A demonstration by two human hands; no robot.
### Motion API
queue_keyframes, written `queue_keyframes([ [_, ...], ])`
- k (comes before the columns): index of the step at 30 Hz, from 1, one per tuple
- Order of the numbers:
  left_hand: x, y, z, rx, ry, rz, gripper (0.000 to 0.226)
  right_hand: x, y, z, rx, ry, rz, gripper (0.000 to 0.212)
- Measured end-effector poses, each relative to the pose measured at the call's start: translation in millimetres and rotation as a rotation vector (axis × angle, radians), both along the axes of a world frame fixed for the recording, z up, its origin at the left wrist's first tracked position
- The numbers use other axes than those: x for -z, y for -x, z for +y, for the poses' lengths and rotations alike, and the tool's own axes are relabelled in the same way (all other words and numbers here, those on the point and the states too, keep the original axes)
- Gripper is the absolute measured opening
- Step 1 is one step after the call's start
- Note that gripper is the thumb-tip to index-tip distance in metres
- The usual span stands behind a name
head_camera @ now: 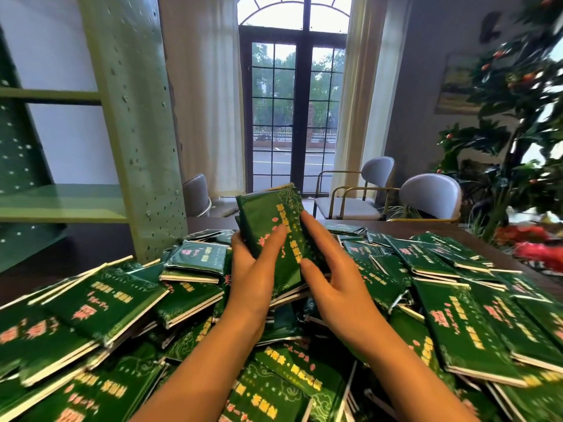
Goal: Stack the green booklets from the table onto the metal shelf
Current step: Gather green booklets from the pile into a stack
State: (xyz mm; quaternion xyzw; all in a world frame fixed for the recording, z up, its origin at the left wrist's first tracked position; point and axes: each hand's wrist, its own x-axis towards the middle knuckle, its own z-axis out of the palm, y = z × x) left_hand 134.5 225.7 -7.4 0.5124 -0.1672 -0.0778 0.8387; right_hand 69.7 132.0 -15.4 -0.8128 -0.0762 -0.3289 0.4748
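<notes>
A small stack of green booklets with pink and yellow print is lifted above the heap, tilted toward me. My left hand grips its left edge, thumb on the top cover. My right hand holds its right side, fingers pressed against the cover and edge. Under both hands a big loose heap of the same green booklets covers the dark table. The green metal shelf stands at the left, its boards bare in this view.
A perforated green shelf upright rises just left of the lifted stack. Grey chairs stand behind the table. A plant with orange fruit and red flowers fill the right side. Glass doors are straight ahead.
</notes>
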Motion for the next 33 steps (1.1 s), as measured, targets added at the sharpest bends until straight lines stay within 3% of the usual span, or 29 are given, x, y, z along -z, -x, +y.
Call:
queue_keyframes([
  [5,1.7,-6.6,0.0,0.008,0.012,0.095,0.030,-6.6,1.6,-14.0,0.075,-0.044,-0.009,0.039],
  [7,1.3,-7.8,0.7,0.004,0.004,0.098,0.029,-7.4,2.6,-28.2,0.282,0.129,-0.005,0.044],
  [11,1.7,-12.6,2.6,0.002,0.016,0.101,0.024,-7.2,4.7,-58.2,0.730,0.682,0.440,0.047],
  [14,1.1,-12.8,2.4,-0.003,0.014,0.105,0.028,-4.3,6.2,-65.0,0.750,0.741,0.705,0.056],
  [19,-1.0,-10.6,1.6,-0.010,0.010,0.121,0.024,-2.9,5.6,-66.0,0.739,0.751,0.794,0.063],
  [24,-1.0,-9.3,2.4,-0.001,0.007,0.120,0.025,-6.1,7.1,-64.7,0.724,0.614,0.637,0.065],
  [29,-0.9,-9.5,2.9,-0.016,0.008,0.104,0.034,-10.4,3.3,-67.5,0.613,0.267,0.274,0.052],
  [33,-0.3,-10.0,4.4,-0.038,0.006,0.103,0.033,-15.1,3.0,-65.2,0.517,-0.122,-0.027,0.046],
])
